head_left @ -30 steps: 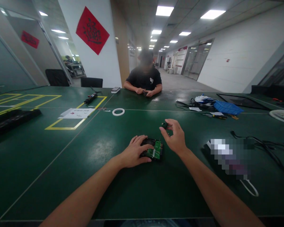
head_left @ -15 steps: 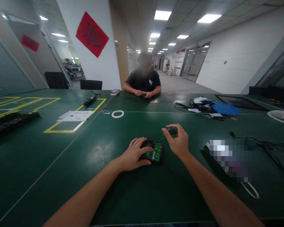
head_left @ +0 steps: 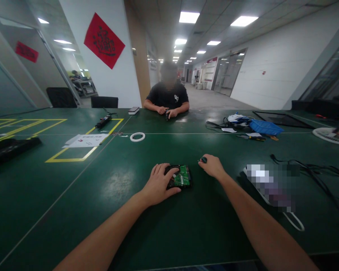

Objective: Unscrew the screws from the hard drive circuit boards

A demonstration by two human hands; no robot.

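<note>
On tbl (head_left: 73, 214), LH (head_left: 159, 185) holding HDD (head_left: 183, 175), RH (head_left: 213, 167) w/ tool (head_left: 204, 160)

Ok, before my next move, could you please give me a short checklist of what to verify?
1. Left hand holding the hard drive: ok.
2. Green circuit board facing up: ok, partly covered by that hand.
3. Dark-handled tool in the right hand: ok.
4. Tool clear of the hard drive: ok, a gap shows.
5. Tool's tip: cannot tell, too small.
6. Co-worker's hands away from the hard drive: ok, across the table.
</note>
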